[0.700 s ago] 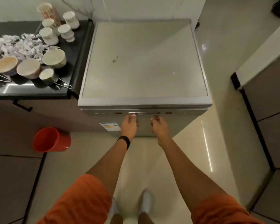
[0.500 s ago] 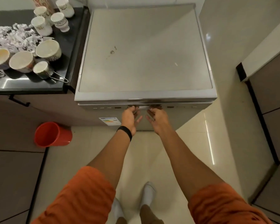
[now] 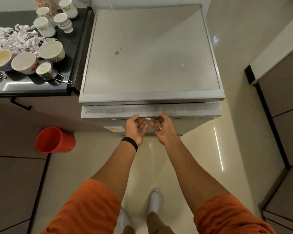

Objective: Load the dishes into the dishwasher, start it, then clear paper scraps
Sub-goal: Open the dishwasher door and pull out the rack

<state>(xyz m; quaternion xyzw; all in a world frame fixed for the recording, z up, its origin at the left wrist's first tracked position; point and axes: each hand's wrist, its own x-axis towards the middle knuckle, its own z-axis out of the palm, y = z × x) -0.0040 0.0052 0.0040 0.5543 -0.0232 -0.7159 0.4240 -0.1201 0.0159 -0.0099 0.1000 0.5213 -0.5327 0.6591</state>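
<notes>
While the paper scraps [image 3: 15, 38], cups [image 3: 44, 27] and bowls [image 3: 52, 51] sit on the table [image 3: 41, 88] far left of the fingers and beyond them, a red bucket [image 3: 54, 141] stands on the floor to their left. The left hand [image 3: 136, 128] and right hand [image 3: 161, 129] lie palm up side by side, fingers [image 3: 140, 121] curled up into the front of the dishwasher door [image 3: 184, 112], grasping it at its middle. The door tilts slightly out from the dishwasher [image 3: 150, 56], whose flat top lies just beyond the fingertips.
</notes>
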